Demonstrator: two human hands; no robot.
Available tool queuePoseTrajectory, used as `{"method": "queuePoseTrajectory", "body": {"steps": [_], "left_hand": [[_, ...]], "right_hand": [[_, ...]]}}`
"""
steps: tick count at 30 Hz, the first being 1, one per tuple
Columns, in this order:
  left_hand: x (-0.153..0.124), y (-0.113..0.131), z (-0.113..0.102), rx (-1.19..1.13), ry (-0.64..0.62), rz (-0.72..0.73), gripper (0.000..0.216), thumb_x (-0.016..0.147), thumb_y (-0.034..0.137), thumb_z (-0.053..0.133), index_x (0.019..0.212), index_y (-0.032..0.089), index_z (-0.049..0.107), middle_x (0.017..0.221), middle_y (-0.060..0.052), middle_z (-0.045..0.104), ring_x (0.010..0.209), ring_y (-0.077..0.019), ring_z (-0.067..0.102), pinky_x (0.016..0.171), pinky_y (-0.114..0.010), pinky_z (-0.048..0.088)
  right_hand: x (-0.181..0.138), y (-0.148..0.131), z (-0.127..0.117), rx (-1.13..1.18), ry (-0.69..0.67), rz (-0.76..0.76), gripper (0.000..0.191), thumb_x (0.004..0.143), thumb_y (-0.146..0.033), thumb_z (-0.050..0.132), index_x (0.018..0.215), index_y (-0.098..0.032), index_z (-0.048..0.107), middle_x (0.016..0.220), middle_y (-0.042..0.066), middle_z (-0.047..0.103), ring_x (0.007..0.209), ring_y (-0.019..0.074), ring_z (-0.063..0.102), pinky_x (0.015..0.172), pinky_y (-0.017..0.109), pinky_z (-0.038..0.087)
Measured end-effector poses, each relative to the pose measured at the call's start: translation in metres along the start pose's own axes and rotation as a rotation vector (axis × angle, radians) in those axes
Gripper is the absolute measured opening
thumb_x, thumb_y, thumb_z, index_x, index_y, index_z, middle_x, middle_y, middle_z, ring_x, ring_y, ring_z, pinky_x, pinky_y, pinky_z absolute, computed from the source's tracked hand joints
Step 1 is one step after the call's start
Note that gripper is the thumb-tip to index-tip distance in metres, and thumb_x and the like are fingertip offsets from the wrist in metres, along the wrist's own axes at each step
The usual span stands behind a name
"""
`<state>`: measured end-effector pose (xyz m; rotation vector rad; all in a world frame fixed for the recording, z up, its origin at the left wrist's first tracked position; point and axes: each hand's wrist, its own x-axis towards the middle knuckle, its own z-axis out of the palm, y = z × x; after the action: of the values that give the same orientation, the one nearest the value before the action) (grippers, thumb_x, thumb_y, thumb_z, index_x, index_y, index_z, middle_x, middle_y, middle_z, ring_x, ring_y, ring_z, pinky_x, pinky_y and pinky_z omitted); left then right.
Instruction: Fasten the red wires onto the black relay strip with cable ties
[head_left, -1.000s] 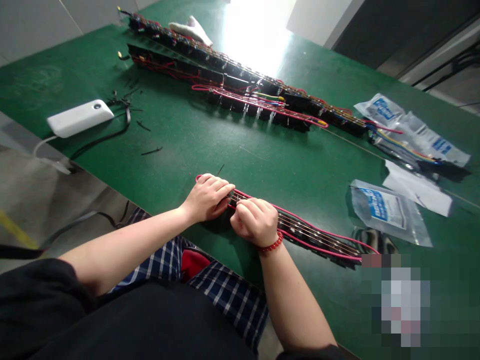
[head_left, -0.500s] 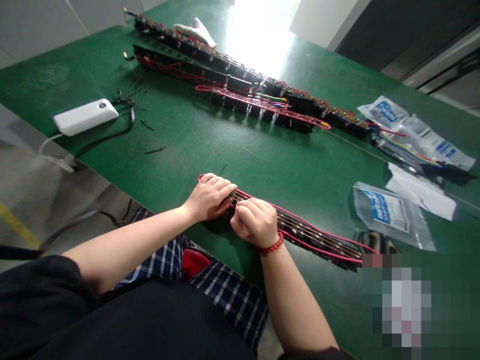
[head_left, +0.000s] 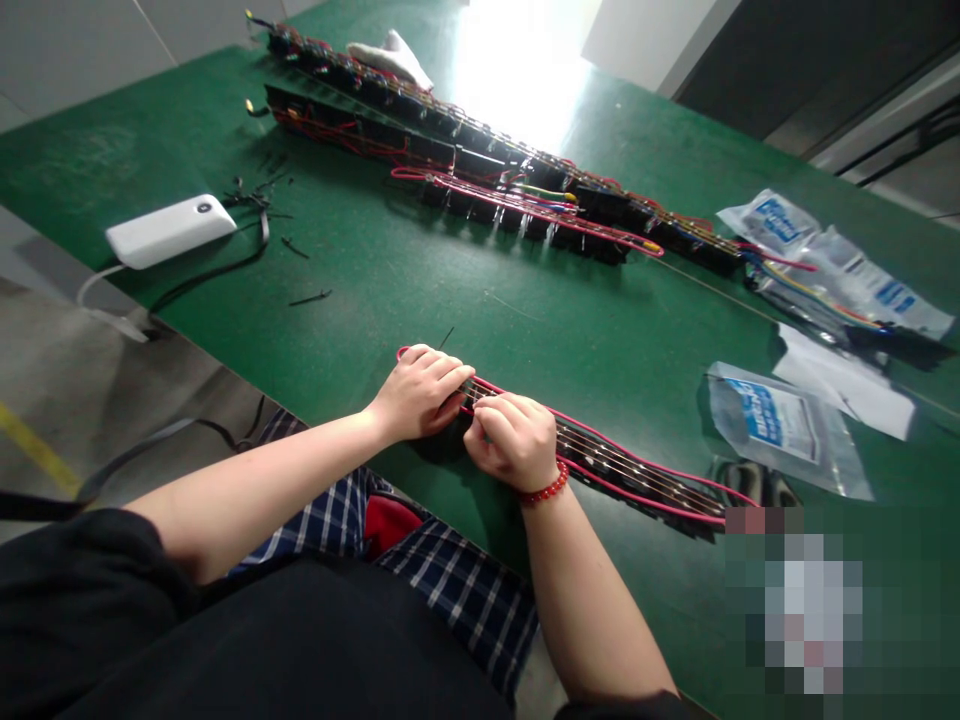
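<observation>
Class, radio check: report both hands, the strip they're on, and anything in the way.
Left hand curled over black connector strip. Right hand pressing its wires. Plastic bag beyond far end, not touching.

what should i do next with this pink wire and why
Probably slide the right hand along the black connector strip, away from the left hand, which I'd keep in place. The left hand sits over the looped end of the pink wire, while further along the wire bows away from the strip.
</observation>
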<state>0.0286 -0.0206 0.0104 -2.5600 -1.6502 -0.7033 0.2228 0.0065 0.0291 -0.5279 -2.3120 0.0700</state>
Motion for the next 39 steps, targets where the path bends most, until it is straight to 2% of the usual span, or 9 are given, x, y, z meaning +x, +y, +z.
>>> {"method": "queuePoseTrajectory", "body": {"steps": [23,30,35,39], "left_hand": [[-0.001,0.002,0.0,-0.007,-0.003,-0.023,0.032,0.095,0.033,0.048,0.119,0.018,0.063,0.118,-0.01,0.07,0.106,-0.0267,0.06,0.099,-0.046,0.04],[0.017,0.008,-0.002,-0.032,0.01,-0.104,0.026,0.098,0.031,0.042,0.107,0.018,0.063,0.088,-0.007,0.074,0.087,-0.023,0.067,0.087,-0.04,0.044],[0.03,0.013,0.003,-0.027,-0.01,-0.152,0.026,0.1,0.029,0.039,0.106,0.02,0.062,0.081,-0.004,0.075,0.082,-0.021,0.069,0.091,-0.041,0.042],[0.033,0.016,0.003,-0.034,-0.012,-0.203,0.029,0.101,0.031,0.037,0.103,0.022,0.064,0.079,-0.002,0.075,0.077,-0.02,0.068,0.088,-0.041,0.042]], "right_hand": [[-0.001,0.013,0.007,-0.044,-0.072,0.13,0.017,0.085,-0.012,0.056,0.072,-0.022,0.055,0.074,0.002,0.07,0.071,0.0146,0.06,0.067,0.029,0.048],[-0.001,0.013,0.008,-0.043,-0.061,0.133,0.017,0.086,-0.012,0.056,0.072,-0.022,0.056,0.074,0.001,0.07,0.069,0.0143,0.059,0.066,0.028,0.048],[-0.003,0.014,0.009,-0.042,-0.078,0.152,0.018,0.087,-0.012,0.054,0.072,-0.022,0.056,0.073,0.001,0.069,0.069,0.0146,0.058,0.065,0.028,0.047],[-0.003,0.014,0.008,-0.043,-0.103,0.151,0.019,0.087,-0.014,0.054,0.07,-0.022,0.054,0.072,0.001,0.067,0.067,0.0143,0.055,0.065,0.028,0.046]]}}
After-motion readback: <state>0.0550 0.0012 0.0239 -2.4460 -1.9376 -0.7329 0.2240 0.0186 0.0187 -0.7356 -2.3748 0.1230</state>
